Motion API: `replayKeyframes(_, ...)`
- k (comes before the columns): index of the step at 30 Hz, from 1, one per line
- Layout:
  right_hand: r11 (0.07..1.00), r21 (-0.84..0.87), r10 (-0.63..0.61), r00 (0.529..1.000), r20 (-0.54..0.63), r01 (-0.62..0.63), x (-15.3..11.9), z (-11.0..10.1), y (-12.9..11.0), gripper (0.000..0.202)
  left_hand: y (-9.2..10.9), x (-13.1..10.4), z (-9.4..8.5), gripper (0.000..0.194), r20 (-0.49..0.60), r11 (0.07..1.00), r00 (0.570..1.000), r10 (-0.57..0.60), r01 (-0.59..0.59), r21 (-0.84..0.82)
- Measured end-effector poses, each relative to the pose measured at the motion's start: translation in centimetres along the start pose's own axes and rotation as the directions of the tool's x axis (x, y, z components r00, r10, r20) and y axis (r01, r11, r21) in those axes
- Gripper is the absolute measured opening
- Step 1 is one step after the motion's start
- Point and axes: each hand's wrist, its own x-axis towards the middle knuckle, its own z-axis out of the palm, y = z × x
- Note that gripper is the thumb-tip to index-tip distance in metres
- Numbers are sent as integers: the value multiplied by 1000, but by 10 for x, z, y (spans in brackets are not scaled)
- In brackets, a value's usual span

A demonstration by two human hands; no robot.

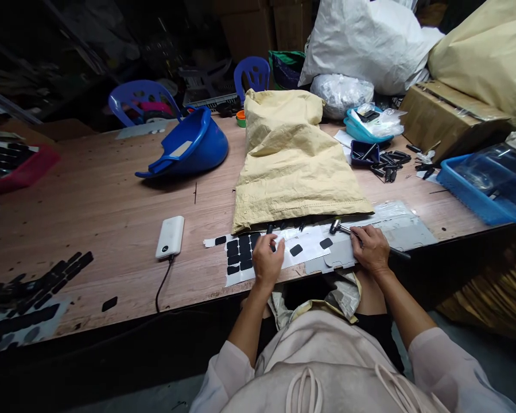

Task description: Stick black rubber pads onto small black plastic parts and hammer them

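My left hand [268, 261] is closed over the right side of a white sheet [243, 277] with rows of black rounded pads [233, 252]. A short black stick-like piece [270, 229] pokes up from its fingers; its kind is not clear. My right hand [372, 246] is wrapped round a hammer [344, 229]. The metal head points left over grey cardboard [402, 230], and the black handle end sticks out to the right. Between the hands, two loose black pads [296, 250] lie on white paper. The near edge of a yellow woven sack [298, 172] lies just beyond, with small black parts under it.
A white power bank [170, 236] with a cable lies left of the sheet. Behind it sits a tilted blue basin [197, 143]. Black handle-like parts [389, 163], a blue basket [477, 189] and a cardboard box [451, 120] stand at right. More black strips [59, 275] lie far left.
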Motion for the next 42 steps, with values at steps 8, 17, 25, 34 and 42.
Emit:
replayKeyframes(8,1000,-5,4,1000,7,-4,1,-2,-3,28,-33,40,8,6,-20,963,989,-150,150,224)
replayKeyframes(17,1000,-15,18,1000,25,-17,0,-3,-3,28,-3,-11,23,8,237,970,949,207,-230,73)
replayKeyframes(25,1000,-6,13,999,37,-13,0,-3,-1,29,14,-7,58,15,417,964,872,256,-262,-43)
replayKeyframes(34,993,106,39,997,61,-46,1,-20,-11,30,13,-4,58,15,419,975,881,221,-210,-73)
replayKeyframes(42,899,426,38,987,154,-101,-27,-49,-71,33,15,-3,59,14,416,981,889,194,-175,-82)
